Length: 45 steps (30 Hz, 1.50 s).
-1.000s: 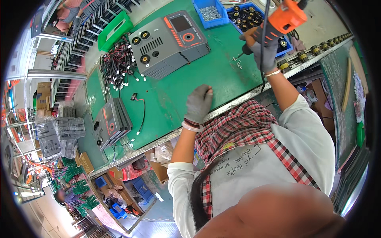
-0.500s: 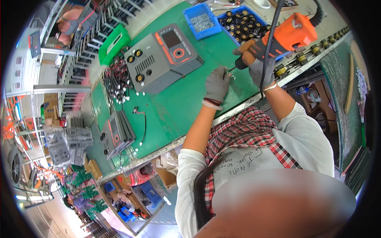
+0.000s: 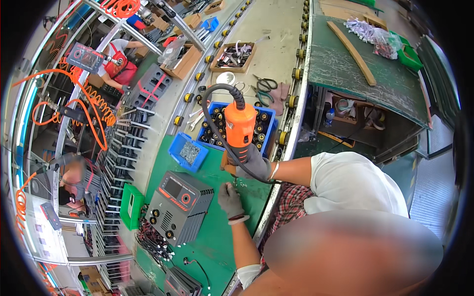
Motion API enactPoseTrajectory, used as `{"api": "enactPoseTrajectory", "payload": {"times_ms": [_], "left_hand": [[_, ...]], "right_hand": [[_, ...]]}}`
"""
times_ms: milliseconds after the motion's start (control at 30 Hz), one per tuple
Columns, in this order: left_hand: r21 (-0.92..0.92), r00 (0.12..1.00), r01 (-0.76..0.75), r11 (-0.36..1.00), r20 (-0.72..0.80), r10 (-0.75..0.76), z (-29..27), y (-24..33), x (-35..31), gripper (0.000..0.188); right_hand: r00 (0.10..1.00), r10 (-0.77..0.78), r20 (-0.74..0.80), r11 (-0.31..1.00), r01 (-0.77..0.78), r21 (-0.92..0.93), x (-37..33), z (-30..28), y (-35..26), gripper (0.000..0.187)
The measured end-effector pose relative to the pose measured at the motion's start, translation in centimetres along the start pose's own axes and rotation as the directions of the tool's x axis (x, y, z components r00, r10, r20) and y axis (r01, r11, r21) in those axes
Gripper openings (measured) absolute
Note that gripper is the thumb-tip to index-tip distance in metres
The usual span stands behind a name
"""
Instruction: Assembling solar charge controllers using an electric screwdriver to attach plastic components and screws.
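Orange tool (image 3: 240, 124), probably drill, in right grip (image 3: 256, 164)

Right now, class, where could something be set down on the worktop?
The clearest patch of green worktop lies between the grey machine panels and the left forearm. A slimmer one lies between the left hand and the metal edge, with small loose pieces nearby. Crowded: around the orange power tool and both blue bins.
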State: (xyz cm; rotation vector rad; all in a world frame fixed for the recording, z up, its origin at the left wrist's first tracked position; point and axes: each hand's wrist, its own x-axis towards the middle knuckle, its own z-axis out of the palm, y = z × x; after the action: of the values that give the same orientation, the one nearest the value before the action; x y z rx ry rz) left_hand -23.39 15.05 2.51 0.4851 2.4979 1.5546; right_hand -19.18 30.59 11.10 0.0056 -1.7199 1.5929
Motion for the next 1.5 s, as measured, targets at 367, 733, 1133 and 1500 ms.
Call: {"api": "enactPoseTrajectory", "payload": {"times_ms": [367, 733, 1133, 1500], "left_hand": [[0.247, 0.954, -0.272, 0.93, -0.06, 0.295, -1.6, 2.0, -3.8, 0.018], [0.604, 0.78, -0.526, 0.598, 0.064, 0.622, -2.7, 3.0, -6.0, 0.025], [0.576, 0.787, -0.538, 0.615, 0.083, 0.611, -3.2, 3.5, -8.8, 0.017], [0.528, 0.843, -0.533, 0.661, 0.263, 0.469, -3.6, 5.2, -12.0, 0.019]], "right_hand": [[0.993, -0.09, 0.079, 0.956, 0.064, 0.285, -1.4, 0.1, -1.2, 0.035], [0.975, 0.046, 0.219, 0.934, -0.12, 0.336, -2.3, -0.9, -5.6, 0.03], [0.961, 0.126, 0.248, 0.787, -0.249, 0.565, -2.7, -1.0, -7.4, 0.037], [0.78, 0.027, 0.625, 0.885, -0.31, 0.347, -3.8, -2.3, -8.4, 0.016]]}}
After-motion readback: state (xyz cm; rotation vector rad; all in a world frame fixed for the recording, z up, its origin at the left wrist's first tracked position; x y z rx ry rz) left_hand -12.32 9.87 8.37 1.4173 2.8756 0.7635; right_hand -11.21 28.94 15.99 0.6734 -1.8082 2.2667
